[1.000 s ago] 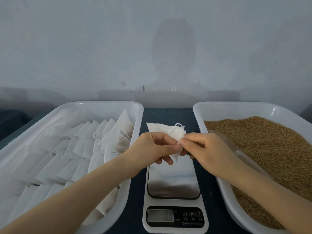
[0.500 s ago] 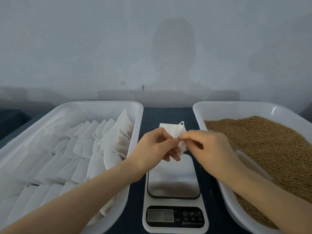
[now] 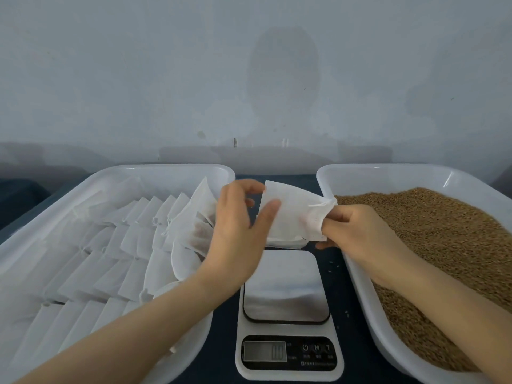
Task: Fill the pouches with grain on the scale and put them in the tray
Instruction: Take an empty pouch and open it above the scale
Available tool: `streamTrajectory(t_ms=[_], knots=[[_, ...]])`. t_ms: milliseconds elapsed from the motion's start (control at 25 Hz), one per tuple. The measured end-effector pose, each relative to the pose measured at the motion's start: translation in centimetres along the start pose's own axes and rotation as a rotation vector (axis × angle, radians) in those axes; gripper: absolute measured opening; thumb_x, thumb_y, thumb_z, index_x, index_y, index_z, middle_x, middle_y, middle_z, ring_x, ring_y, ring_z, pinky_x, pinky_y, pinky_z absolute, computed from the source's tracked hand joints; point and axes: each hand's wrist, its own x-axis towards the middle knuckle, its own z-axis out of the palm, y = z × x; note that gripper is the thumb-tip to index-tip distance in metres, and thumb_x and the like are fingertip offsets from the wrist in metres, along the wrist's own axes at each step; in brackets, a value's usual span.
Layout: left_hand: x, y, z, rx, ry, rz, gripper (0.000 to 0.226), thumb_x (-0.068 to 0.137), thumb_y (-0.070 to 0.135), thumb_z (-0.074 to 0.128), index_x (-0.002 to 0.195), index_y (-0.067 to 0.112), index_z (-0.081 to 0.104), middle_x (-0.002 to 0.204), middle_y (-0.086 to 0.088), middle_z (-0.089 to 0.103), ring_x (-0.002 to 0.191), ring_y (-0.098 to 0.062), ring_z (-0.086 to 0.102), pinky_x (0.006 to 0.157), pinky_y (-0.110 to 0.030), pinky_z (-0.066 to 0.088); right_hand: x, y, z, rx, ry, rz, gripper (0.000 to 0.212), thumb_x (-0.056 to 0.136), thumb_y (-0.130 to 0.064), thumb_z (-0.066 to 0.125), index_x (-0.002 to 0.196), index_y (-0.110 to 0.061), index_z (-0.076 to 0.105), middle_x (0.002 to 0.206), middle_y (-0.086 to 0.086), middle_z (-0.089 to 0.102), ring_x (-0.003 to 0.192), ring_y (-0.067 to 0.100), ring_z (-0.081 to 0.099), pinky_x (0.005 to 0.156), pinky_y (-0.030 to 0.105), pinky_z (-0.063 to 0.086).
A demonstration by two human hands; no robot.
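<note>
A white fabric pouch [image 3: 293,214] hangs in the air above the far end of the scale [image 3: 286,314]. My right hand [image 3: 357,236] pinches its drawstring mouth, with fingers pushed inside the opening. My left hand [image 3: 241,234] is at the pouch's left edge, fingers spread, thumb lying on the fabric. The scale's steel platform is bare and its display is lit. Brown grain [image 3: 432,245] fills the white tray on the right [image 3: 360,286].
A white tray on the left [image 3: 177,173] holds several flat empty pouches in rows. A few loose grains lie on the dark table beside the scale. A pale wall stands close behind the trays.
The pouch has been pulled open and stretched sideways. My right hand moved right toward the grain tray with the mouth of the pouch; my left hand loosened and spread its fingers.
</note>
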Motion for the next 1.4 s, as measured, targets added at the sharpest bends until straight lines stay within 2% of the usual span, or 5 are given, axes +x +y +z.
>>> streamTrajectory(t_ms=[320,600,1040,1200,1400], knots=[[1.7,-2.0,-0.7,-0.191,-0.071,-0.406,0.024,0.096,0.023,0.055,0.12,0.023,0.053,0.082,0.01,0.069,0.072,-0.001,0.063,0.06,-0.009,0.046,0.5,0.5,-0.8,0.178,-0.116,0.085,0.014,0.08,-0.029,0.071,0.087,-0.019,0.078,0.095,-0.003,0.074,0.081,0.015,0.069,0.08,0.034,0.055],[0.1,-0.9,-0.2,0.408,-0.375,0.472,0.095,0.065,0.069,0.066,0.141,0.039,0.017,0.142,0.02,0.029,0.137,0.007,0.011,0.111,-0.015,0.008,-0.2,0.2,-0.7,-0.172,-0.067,0.036,0.033,0.064,-0.067,0.058,0.073,-0.04,0.073,0.068,-0.013,0.07,0.068,0.005,0.067,0.076,0.035,0.054],[0.4,-2.5,0.8,0.556,-0.468,0.228,0.048,0.071,0.052,0.072,0.104,0.029,0.045,0.088,0.027,0.042,0.09,-0.001,0.044,0.083,-0.024,0.026,-1.1,-1.3,-0.9,-0.168,-0.147,-0.143,0.022,0.088,-0.041,0.056,0.082,-0.032,0.075,0.072,-0.015,0.071,0.066,0.001,0.067,0.058,0.021,0.053],[0.5,-2.1,0.1,0.408,-0.57,0.045,0.052,0.074,0.049,0.073,0.109,0.037,0.036,0.101,0.024,0.05,0.092,-0.005,0.048,0.087,-0.029,0.038,0.9,1.0,-5.3,-0.447,0.386,0.033,0.032,0.095,-0.03,0.05,0.079,-0.011,0.07,0.068,0.003,0.069,0.057,0.019,0.066,0.052,0.027,0.051],[0.5,-1.7,0.0,0.291,-0.634,-0.06,0.055,0.076,0.046,0.069,0.116,0.044,0.032,0.117,0.016,0.055,0.096,-0.012,0.059,0.079,-0.024,0.051,2.2,5.2,-6.7,-0.971,-0.028,0.611,0.041,0.095,-0.042,0.05,0.098,-0.003,0.061,0.069,0.005,0.054,0.065,0.019,0.055,0.057,0.027,0.042]])
